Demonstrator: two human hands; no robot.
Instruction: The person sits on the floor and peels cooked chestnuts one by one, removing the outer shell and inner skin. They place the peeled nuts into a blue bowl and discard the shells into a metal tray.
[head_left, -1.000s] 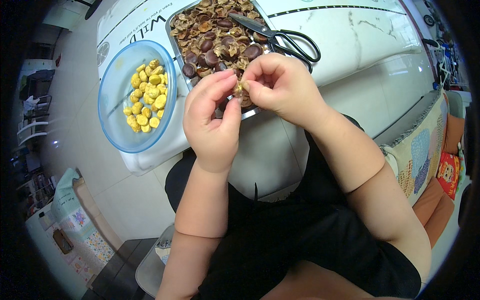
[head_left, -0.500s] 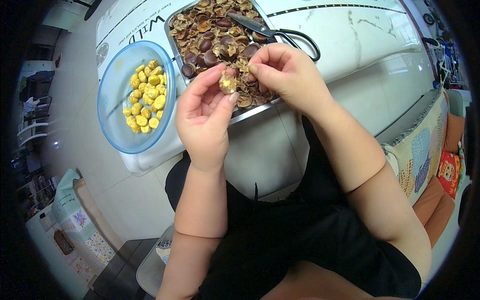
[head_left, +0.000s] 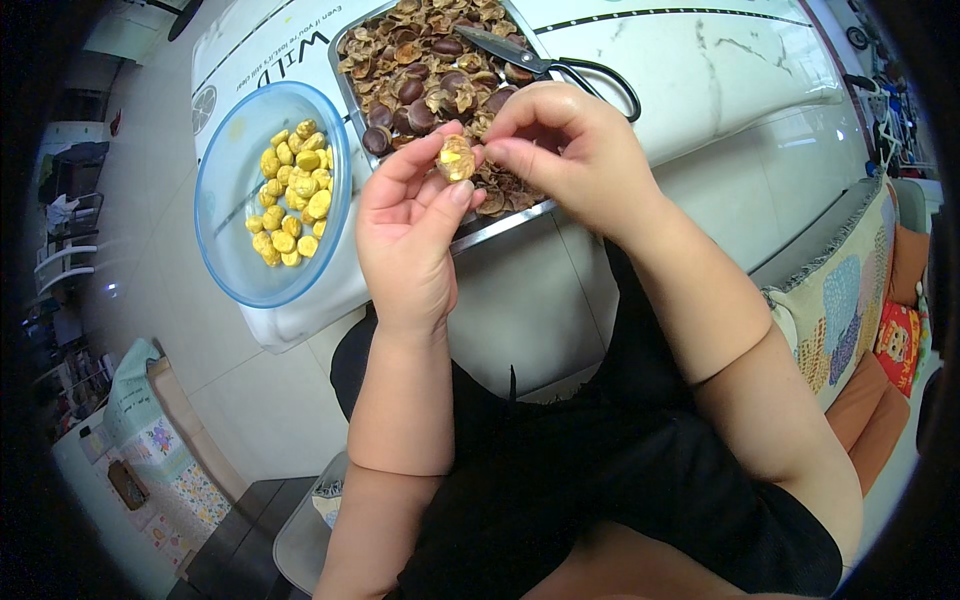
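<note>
Between the thumb and fingers of my left hand [head_left: 412, 215] is a partly peeled chestnut [head_left: 457, 160], yellow flesh showing beside brownish skin. My right hand [head_left: 575, 145] is close at its right, thumb and index finger pinched together; whether a scrap of skin is between them is too small to tell. Both hands are over the near edge of a metal tray [head_left: 490, 232] heaped with brown shells and whole dark chestnuts [head_left: 411, 91]. To the left, a clear blue-rimmed bowl [head_left: 222, 215] holds several peeled yellow chestnuts [head_left: 300, 185].
Black-handled scissors [head_left: 545, 65] lie open across the tray's far right corner. Tray and bowl stand on a table with a white patterned cover [head_left: 690, 70]. A sofa with a patterned throw [head_left: 835, 300] is at the right, and a grey stool [head_left: 300, 530] at the lower left.
My right hand has shifted slightly left and down, closer to the chestnut. The chestnut has turned a little in my left hand, and more yellow flesh shows.
</note>
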